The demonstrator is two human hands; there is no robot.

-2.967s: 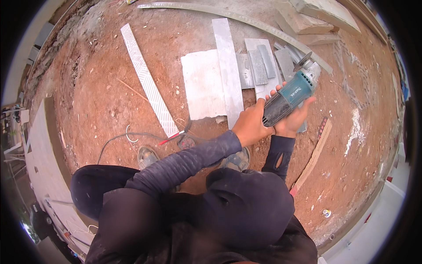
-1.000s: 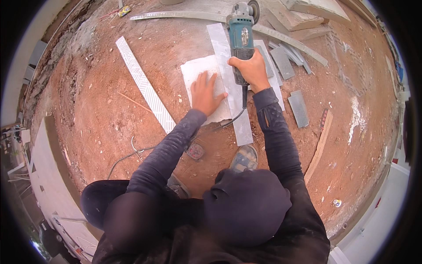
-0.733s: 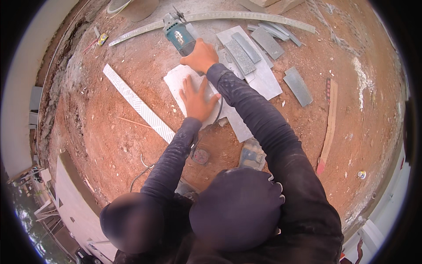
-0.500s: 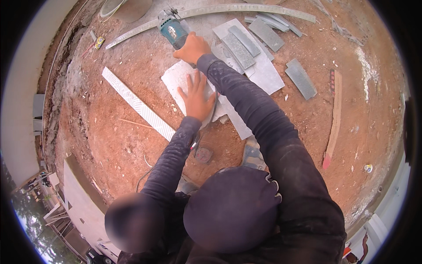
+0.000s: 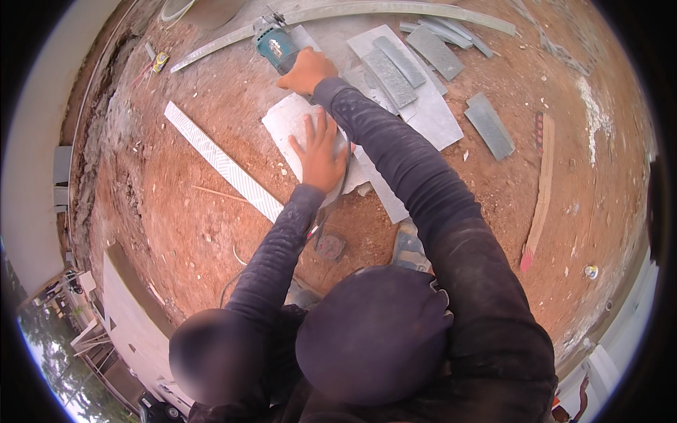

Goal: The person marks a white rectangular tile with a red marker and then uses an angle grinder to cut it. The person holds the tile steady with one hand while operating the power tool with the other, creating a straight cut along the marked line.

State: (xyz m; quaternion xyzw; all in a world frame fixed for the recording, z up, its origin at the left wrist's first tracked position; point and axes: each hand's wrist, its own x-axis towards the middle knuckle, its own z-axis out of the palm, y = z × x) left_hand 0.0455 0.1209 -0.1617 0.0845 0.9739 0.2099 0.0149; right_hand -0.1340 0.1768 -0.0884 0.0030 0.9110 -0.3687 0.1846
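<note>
My right hand (image 5: 308,70) grips a teal angle grinder (image 5: 275,44) at the far edge of a pale grey stone slab (image 5: 290,127) that lies on red dirt. My left hand (image 5: 321,153) lies flat, fingers spread, pressing on that slab. A long narrow grey strip (image 5: 386,194) runs under my right forearm beside the slab. The grinder's disc points away from me toward a long curved grey strip (image 5: 338,10).
Several grey stone offcuts (image 5: 490,125) lie on a large pale tile (image 5: 430,113) at the upper right. A ridged white strip (image 5: 222,162) lies to the left, a wooden stick (image 5: 541,190) to the right. A cable (image 5: 236,257) trails by my knees. A wall base borders the left.
The grinder and my right hand have reached further away to the slab's far left edge. My left hand, which first helped hold the grinder, now presses on the slab. My view has swung right.
</note>
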